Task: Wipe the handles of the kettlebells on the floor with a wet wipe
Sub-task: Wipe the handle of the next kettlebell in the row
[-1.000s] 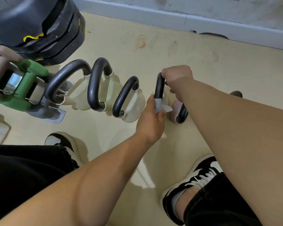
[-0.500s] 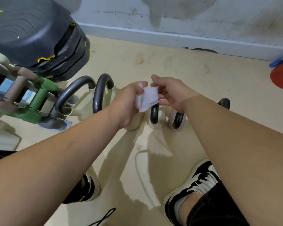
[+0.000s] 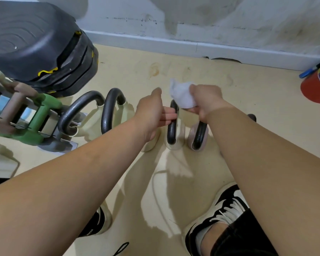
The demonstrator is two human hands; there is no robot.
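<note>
Our right grip (image 3: pixel 205 102) pinches the crumpled wet wipe (image 3: pixel 181 96) just above the dark handle (image 3: pixel 172 130) of a cream kettlebell standing on the floor (image 3: pixel 248 93). Our left grip (image 3: pixel 151 115) lays its fingers against that handle; we cannot tell whether they curl round it. We should wrap the wipe round the arch and draw it down both legs. The pink kettlebell (image 3: pixel 191 135) crowds the right, so we keep strokes narrow. Open floor lies toward the skirting board (image 3: pixel 192 48).

- Kettlebell handles (image 3: pixel 108 115), centre: dark, smooth, glossy metal.
- Wet wipe (image 3: pixel 182 96): white, soft, crumpled cloth.
- Step platform (image 3: pixel 31 39), upper left: matt black ribbed plastic.
</note>
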